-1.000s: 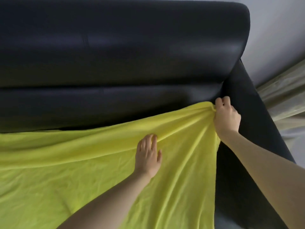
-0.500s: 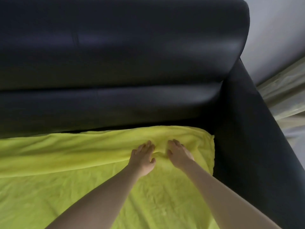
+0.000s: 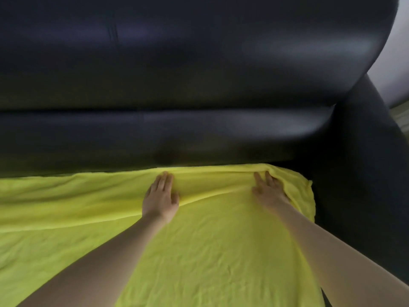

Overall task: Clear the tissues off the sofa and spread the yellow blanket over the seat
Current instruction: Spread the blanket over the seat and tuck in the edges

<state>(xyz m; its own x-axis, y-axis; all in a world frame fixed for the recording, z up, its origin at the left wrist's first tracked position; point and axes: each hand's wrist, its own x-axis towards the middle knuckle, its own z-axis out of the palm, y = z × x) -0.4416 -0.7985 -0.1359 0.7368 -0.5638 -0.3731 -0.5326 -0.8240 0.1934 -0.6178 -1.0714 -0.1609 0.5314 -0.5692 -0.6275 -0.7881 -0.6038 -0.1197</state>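
Observation:
The yellow blanket [image 3: 210, 244] lies spread over the seat of a black sofa [image 3: 177, 74], its far edge running along the foot of the backrest and its right edge close to the armrest. My left hand [image 3: 160, 197] rests flat on the blanket near the far edge, fingers apart. My right hand [image 3: 267, 190] presses flat on the blanket near its far right corner, slightly blurred. A long fold runs between the two hands. No tissues are in view.
The black armrest [image 3: 358, 173] rises on the right of the seat. A pale wall [image 3: 396, 63] and a strip of light curtain [image 3: 401, 117] show behind the sofa's right corner.
A second ago my right hand gripped the blanket's corner up at the armrest. It let go and came down beside the left hand; both hands have since slid apart along the far edge.

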